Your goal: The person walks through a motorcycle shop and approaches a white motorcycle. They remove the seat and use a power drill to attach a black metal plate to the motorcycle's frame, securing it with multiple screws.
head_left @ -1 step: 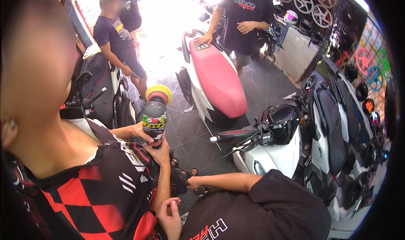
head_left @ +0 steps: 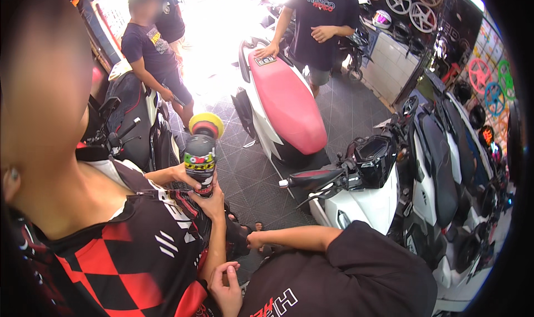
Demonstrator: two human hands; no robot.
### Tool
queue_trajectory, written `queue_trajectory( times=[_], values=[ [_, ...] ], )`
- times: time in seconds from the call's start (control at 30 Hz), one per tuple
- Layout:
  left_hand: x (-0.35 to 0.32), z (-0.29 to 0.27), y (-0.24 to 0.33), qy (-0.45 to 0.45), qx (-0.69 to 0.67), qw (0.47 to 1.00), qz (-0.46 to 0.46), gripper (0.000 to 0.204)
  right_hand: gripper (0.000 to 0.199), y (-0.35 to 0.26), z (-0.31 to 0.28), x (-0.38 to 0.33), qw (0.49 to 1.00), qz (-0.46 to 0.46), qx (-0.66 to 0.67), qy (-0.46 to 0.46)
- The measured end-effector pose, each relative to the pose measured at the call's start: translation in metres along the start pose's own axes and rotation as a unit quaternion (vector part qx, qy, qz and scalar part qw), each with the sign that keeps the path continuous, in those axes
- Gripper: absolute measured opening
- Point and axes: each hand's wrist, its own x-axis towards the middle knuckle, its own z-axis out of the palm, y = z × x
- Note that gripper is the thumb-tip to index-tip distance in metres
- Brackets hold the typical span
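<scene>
My left hand (head_left: 225,286) is low at the bottom edge, fingers curled in, with nothing visible in it, beside the elbow of a person in a red and black checked jersey (head_left: 128,261). My right hand (head_left: 255,241) ends a bare forearm from my black sleeve (head_left: 361,267). It sits near the floor next to that person's dark sandal, partly hidden, and its grip is unclear. That person holds a black bottle with a yellow cap (head_left: 200,155) upright in both hands, just above my hands.
A white scooter with a pink seat (head_left: 286,102) stands ahead on the dark tiled floor (head_left: 250,166). A white and black scooter (head_left: 384,183) is close on the right. Two people stand at the back. Coloured wheel rims (head_left: 481,75) hang on the right wall.
</scene>
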Motion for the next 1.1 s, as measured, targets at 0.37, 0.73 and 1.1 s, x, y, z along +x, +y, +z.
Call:
queue_trajectory(
  times=[0.37, 0.73, 1.1],
  values=[
    [0.036, -0.080, -0.045, -0.126, -0.044, 0.979, 0.151, 0.019, 0.038, -0.019, -0.124, 0.068, 0.983, 0.158, -0.094, -0.013],
    [0.341, -0.041, -0.202, -0.173, -0.792, 0.574, -0.112, 0.054, 0.042, 0.086, -0.267, 0.160, 0.954, 0.287, -0.010, 0.087],
    [0.317, -0.047, -0.190, 0.146, -0.598, 0.769, -0.172, 0.035, 0.048, 0.249, -0.159, 0.245, 0.918, 0.330, 0.219, 0.009]
  ],
)
